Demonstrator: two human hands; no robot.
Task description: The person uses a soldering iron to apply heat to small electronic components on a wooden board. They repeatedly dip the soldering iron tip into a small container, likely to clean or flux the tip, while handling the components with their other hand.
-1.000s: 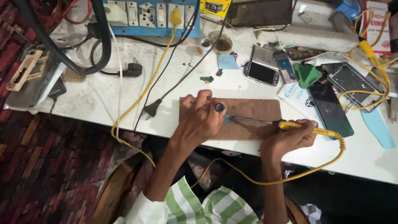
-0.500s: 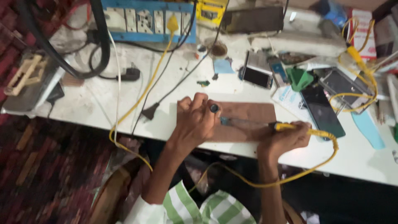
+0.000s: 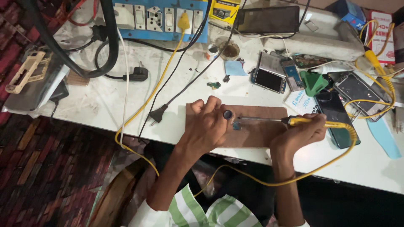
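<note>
- Brown work mat (image 3: 256, 134), one, lies at the near edge of the white table (image 3: 97, 105); all the work sits on it.
- Left hand (image 3: 206, 124), one: grip closed around a small dark-tipped tool (image 3: 227, 114), pressing down beside a small blue-green part (image 3: 237, 125) on the mat.
- Right hand (image 3: 301, 132), one: grip closed around the yellow handle of a soldering iron (image 3: 269, 120); its metal tip reaches the part.
- Progress, as judged: soldering is under way, tip at the part; whether the joint is finished cannot be told.
- Yellow cable (image 3: 332, 164), one, loops from the handle below the table edge.
- Head view, back of table: one blue socket board (image 3: 160, 19), two loose black plugs (image 3: 139, 75) (image 3: 158, 114), one small round dish (image 3: 229, 50).
- Phones and screens at right: about five, some opened (image 3: 269, 80); exact count unclear in the clutter.
</note>
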